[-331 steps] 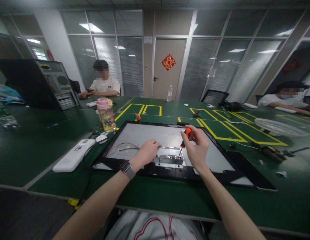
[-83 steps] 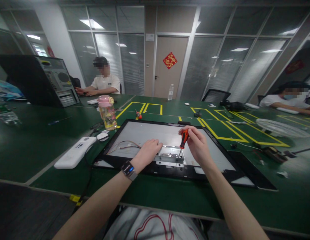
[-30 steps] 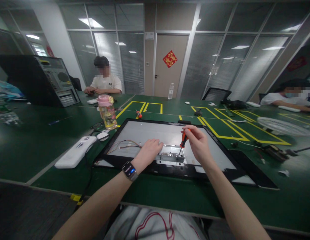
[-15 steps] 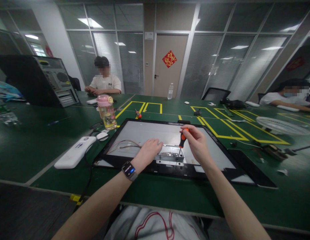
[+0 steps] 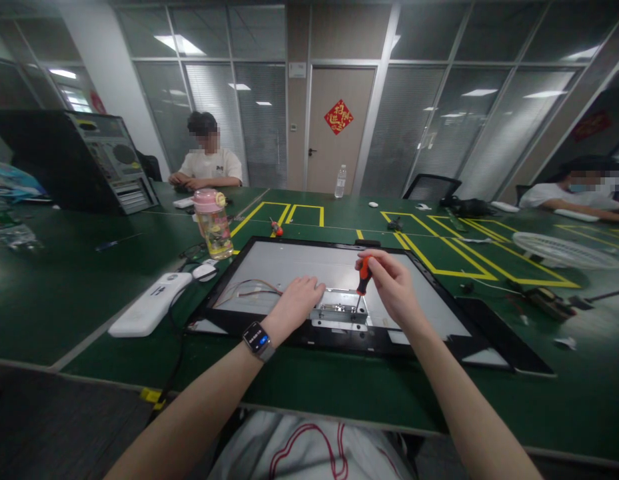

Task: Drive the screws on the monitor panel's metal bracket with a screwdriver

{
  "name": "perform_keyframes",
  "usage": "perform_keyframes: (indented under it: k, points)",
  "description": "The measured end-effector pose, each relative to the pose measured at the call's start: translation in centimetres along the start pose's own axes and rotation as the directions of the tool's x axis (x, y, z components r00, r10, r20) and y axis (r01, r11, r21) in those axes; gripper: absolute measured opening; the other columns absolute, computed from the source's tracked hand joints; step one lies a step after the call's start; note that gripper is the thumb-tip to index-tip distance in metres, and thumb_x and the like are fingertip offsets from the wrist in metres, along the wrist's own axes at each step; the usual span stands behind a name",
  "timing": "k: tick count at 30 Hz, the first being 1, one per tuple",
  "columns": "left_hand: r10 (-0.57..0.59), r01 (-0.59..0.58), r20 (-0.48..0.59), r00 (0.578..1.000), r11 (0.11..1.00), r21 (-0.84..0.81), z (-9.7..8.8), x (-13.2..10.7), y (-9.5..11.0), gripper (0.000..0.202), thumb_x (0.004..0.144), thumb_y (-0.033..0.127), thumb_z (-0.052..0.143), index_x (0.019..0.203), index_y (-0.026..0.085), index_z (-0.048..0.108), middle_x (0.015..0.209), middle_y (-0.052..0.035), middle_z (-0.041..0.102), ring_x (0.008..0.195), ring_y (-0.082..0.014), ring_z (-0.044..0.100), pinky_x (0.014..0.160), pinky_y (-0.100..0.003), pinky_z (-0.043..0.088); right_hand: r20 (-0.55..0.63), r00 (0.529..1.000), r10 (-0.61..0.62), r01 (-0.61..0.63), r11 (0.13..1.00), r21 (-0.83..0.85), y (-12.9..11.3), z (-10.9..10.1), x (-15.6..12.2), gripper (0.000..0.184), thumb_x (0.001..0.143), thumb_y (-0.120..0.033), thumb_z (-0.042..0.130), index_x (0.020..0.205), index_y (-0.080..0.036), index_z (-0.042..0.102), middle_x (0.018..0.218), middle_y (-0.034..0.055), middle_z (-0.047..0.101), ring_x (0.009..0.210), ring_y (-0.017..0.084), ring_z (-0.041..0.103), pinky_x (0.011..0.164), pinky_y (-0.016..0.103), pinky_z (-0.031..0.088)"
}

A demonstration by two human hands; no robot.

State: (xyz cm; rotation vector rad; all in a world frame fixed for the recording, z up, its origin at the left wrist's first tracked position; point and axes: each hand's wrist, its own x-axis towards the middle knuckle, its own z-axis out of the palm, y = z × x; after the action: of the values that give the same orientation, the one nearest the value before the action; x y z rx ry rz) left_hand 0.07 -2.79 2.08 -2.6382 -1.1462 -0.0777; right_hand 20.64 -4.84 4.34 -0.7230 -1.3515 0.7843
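Observation:
A black-framed display panel [image 5: 269, 263] lies on the green table, its pale back facing up. Near its front edge is a metal bracket [image 5: 342, 315] with a raised middle. My right hand [image 5: 392, 283] is closed around the handle of a red-and-black screwdriver [image 5: 364, 275]. The screwdriver stands nearly upright, its tip down at the right part of the bracket; any screw there is too small to make out. At the bracket's left end rests my left hand [image 5: 302, 299], palm down with fingers laid out, their tips partly hidden. Thin wires [image 5: 252, 288] lie on the panel to its left.
Left of the panel are a white power bank [image 5: 152, 303] with a black cable, and a pink-lidded bottle [image 5: 212, 227]. A computer case [image 5: 74, 160] stands farther left. A dark flat strip [image 5: 504, 337] and a drill-like tool [image 5: 549, 300] lie right. Two people sit across the table.
The screwdriver's handle has tilted very slightly to the left, with my right fingers shifting along. My left hand stays in place.

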Motion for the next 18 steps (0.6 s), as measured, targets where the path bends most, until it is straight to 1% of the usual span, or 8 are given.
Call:
perform_keyframes:
  k: [3, 6, 8, 11, 14, 16, 18]
  points:
    - [0.003, -0.003, -0.013, 1.0, 1.0, 0.0, 0.04, -0.08, -0.05, 0.028, 0.092, 0.0, 0.048, 0.115, 0.015, 0.053, 0.109, -0.0097, 0.062, 0.1, -0.023, 0.059, 0.085, -0.033, 0.046, 0.008, 0.999, -0.031, 0.031, 0.999, -0.032, -0.23, 0.06, 0.0, 0.021, 0.095, -0.04, 0.058, 0.103, -0.028, 0.073, 0.086, 0.0021, 0.071, 0.084, 0.018, 0.067, 0.081, 0.034, 0.051]
    - [0.005, -0.005, -0.022, 1.0, 1.0, -0.004, 0.26, -0.02, -0.1, 0.028, 0.091, -0.001, 0.047, 0.114, 0.015, 0.054, 0.108, -0.0096, 0.062, 0.1, -0.0234, 0.059, 0.084, -0.033, 0.046, 0.009, 0.997, -0.072, 0.072, 0.992, -0.107, -0.56, 0.21, -0.05, 0.025, 0.099, -0.038, 0.051, 0.11, -0.027, 0.07, 0.091, 0.0039, 0.072, 0.086, 0.02, 0.069, 0.084, 0.039, 0.052]
    - [0.005, -0.005, -0.025, 1.0, 1.0, -0.011, 0.42, 0.06, -0.13, 0.028, 0.092, -0.001, 0.047, 0.114, 0.015, 0.054, 0.108, -0.0096, 0.062, 0.1, -0.0237, 0.059, 0.084, -0.034, 0.046, 0.014, 0.994, -0.106, 0.107, 0.978, -0.178, -0.77, 0.37, -0.15, 0.026, 0.099, -0.037, 0.049, 0.113, -0.026, 0.069, 0.093, 0.0047, 0.073, 0.085, 0.02, 0.069, 0.083, 0.04, 0.052]
    - [0.006, -0.007, -0.033, 0.999, 1.0, -0.018, 0.62, 0.13, -0.17, 0.027, 0.092, 0.0, 0.047, 0.114, 0.014, 0.054, 0.108, -0.0097, 0.062, 0.1, -0.0238, 0.059, 0.085, -0.035, 0.046, 0.009, 0.987, -0.163, 0.158, 0.94, -0.304, -0.86, 0.63, -0.31, 0.023, 0.097, -0.034, 0.053, 0.113, -0.026, 0.068, 0.097, 0.0056, 0.072, 0.088, 0.021, 0.068, 0.083, 0.041, 0.052]
    - [0.006, -0.007, -0.039, 0.999, 1.0, -0.015, 0.78, 0.11, -0.22, 0.026, 0.093, 0.001, 0.046, 0.114, 0.015, 0.054, 0.108, -0.0094, 0.062, 0.1, -0.0236, 0.059, 0.086, -0.035, 0.046, -0.026, 0.962, -0.271, 0.234, 0.872, -0.43, -0.72, 0.78, -0.39, 0.016, 0.089, -0.03, 0.065, 0.104, -0.026, 0.07, 0.096, 0.0052, 0.067, 0.091, 0.023, 0.063, 0.085, 0.042, 0.05]
    - [0.008, -0.009, -0.047, 0.999, 1.0, -0.014, 0.85, 0.06, -0.26, 0.026, 0.094, 0.002, 0.045, 0.114, 0.015, 0.054, 0.107, -0.0092, 0.062, 0.099, -0.0235, 0.059, 0.086, -0.035, 0.046, -0.052, 0.938, -0.342, 0.271, 0.821, -0.503, -0.69, 0.82, -0.41, 0.014, 0.085, -0.028, 0.071, 0.098, -0.025, 0.07, 0.092, 0.0043, 0.062, 0.088, 0.023, 0.06, 0.083, 0.042, 0.049]
    - [0.008, -0.009, -0.054, 0.999, 1.0, -0.014, 0.87, 0.02, -0.28, 0.026, 0.094, 0.001, 0.045, 0.114, 0.015, 0.054, 0.108, -0.0092, 0.062, 0.1, -0.0236, 0.059, 0.086, -0.035, 0.046, -0.061, 0.926, -0.373, 0.282, 0.788, -0.548, -0.77, 0.83, -0.45, 0.013, 0.086, -0.029, 0.069, 0.098, -0.024, 0.07, 0.092, 0.0048, 0.061, 0.088, 0.023, 0.059, 0.083, 0.042, 0.048]
